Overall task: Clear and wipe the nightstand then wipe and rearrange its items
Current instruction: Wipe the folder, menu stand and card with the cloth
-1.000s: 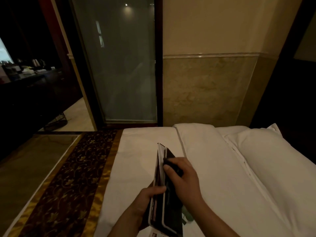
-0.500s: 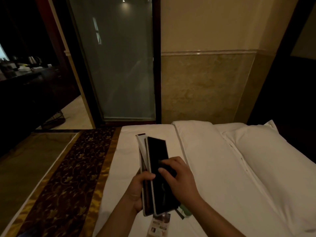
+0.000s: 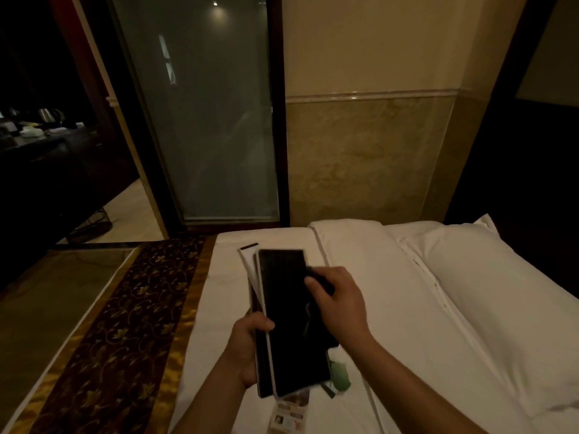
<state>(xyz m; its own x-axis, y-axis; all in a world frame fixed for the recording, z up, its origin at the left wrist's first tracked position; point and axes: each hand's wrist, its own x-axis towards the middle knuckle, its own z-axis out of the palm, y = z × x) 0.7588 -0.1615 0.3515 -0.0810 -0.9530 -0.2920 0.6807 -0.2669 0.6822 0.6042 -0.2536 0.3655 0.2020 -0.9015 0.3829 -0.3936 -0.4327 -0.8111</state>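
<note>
Over the white bed (image 3: 391,308) I hold a stack of flat dark folders (image 3: 288,314) with white-edged sheets fanned out at its far end. My left hand (image 3: 247,349) grips the stack's near left edge from below. My right hand (image 3: 340,302) presses a small dark cloth (image 3: 319,281) on the top folder's right edge, fingers closed on it. A printed leaflet (image 3: 291,413) and a pale green item (image 3: 340,375) lie on the sheet beneath the stack. The nightstand is out of view.
A white pillow (image 3: 501,308) lies to the right, and a brown-and-gold bed runner (image 3: 125,324) crosses the bed at left. Beyond the bed stand a frosted glass door (image 3: 203,120) and a beige wall (image 3: 369,151). A dark counter (image 3: 37,142) with small items sits far left.
The stack has turned from edge-on to face-up and lies flatter. My right hand with the cloth has slid over the top cover toward its right edge.
</note>
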